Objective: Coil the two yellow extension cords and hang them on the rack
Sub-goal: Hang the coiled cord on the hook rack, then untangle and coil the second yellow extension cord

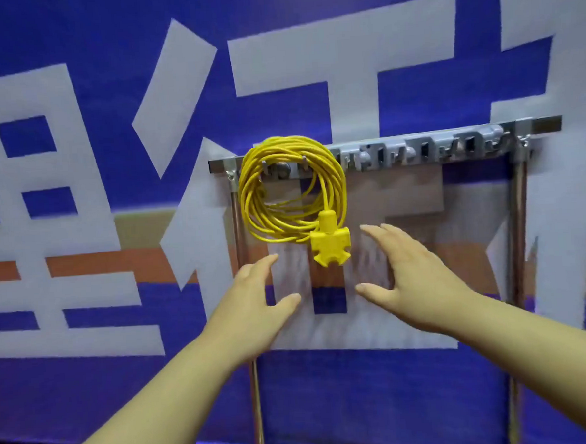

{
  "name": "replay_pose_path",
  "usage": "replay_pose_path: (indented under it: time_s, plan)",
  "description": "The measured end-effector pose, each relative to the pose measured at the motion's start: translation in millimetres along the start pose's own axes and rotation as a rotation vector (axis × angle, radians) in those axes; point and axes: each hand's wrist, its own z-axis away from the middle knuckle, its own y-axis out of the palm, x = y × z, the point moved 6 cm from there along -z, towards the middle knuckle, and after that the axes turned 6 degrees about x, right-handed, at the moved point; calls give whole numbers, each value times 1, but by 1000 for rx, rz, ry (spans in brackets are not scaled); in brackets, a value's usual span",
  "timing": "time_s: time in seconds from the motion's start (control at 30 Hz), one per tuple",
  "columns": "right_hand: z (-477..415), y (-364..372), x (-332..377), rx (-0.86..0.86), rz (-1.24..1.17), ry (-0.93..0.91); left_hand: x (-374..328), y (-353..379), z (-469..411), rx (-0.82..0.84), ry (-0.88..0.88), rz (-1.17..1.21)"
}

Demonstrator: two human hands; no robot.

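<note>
One coiled yellow extension cord (291,187) hangs from a hook at the left end of the metal rack (417,150). Its yellow multi-outlet socket (330,242) dangles at the bottom right of the coil. My left hand (258,299) is below and left of the socket, fingers spread, holding nothing. My right hand (408,273) is below and right of the socket, also spread and empty. Neither hand touches the cord. No second cord is in view.
The rack's grey hook strip (427,148) runs right of the coil with several hooks bare. Two vertical metal posts (520,228) carry the rack in front of a blue banner with large white characters (62,236). A dark floor strip shows at the bottom left.
</note>
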Motion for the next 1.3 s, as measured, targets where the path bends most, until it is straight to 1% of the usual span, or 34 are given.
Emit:
replay_pose_path:
  time_s: [0.1,0.23,0.4,0.5,0.6,0.73,0.83,0.97,1.1,1.2,1.3]
  plan:
    - [53,44,-15,131,-16,45,0,51,41,115,-29,-30]
    - [130,104,-40,358,-32,127,13,126,99,292,-108,-50]
    - [217,171,-78,588,-18,262,37,222,162,545,-188,-109]
    - [274,213,-107,717,-44,352,57,268,188,683,-249,-97]
    - [302,246,-129,897,-79,424,73,296,192,752,-274,-89]
    - [299,275,-131,942,-126,394,90,321,180,803,-301,-26]
    - [308,308,-123,1028,-169,353,114,332,164,803,-335,41]
    - [307,360,-104,1108,-167,263,162,344,163,879,-302,-14]
    - [297,430,-84,1154,-185,214,228,374,194,947,-407,-43]
    - [294,488,-74,1183,-229,232,279,403,212,985,-525,-61]
    - [285,548,-75,1177,-275,267,324,432,214,989,-564,-85]
